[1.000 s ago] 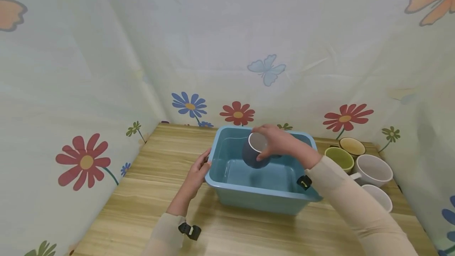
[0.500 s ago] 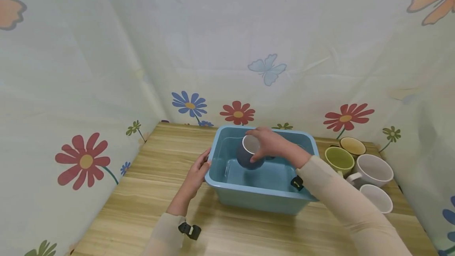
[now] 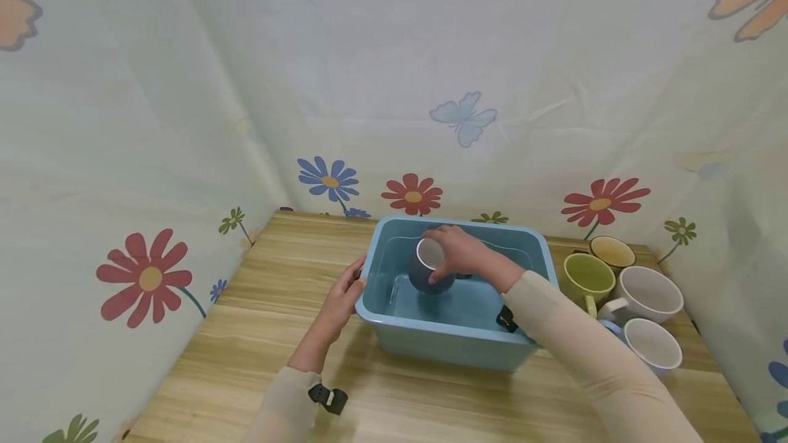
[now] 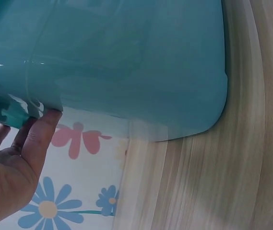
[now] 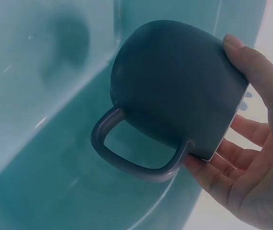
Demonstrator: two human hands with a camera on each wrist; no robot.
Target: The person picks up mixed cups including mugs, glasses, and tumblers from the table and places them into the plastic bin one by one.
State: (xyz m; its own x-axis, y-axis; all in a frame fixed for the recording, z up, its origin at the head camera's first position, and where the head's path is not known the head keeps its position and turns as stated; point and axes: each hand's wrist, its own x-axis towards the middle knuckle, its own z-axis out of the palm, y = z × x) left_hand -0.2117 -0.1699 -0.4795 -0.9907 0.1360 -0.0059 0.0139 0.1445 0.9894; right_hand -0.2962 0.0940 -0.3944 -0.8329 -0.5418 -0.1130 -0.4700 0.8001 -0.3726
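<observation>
A dark blue-grey mug with a white inside is inside the light blue plastic basin, toward its left half. My right hand grips it near the rim, thumb on one side and fingers on the other. In the right wrist view the mug shows its loop handle, which the hand leaves free. Whether its bottom touches the basin floor I cannot tell. My left hand holds the basin's left rim; in the left wrist view the fingertips of that hand meet the edge.
Right of the basin stand several cups on the wooden table: a green mug, a yellow-lined cup, a large pale mug and a white-lined cup with a blue handle. A flower-printed curtain encloses the back and sides.
My right hand has carried the mug left and slightly lower inside the basin. The right forearm has shifted left, uncovering more of the cups. My left hand stays at the rim.
</observation>
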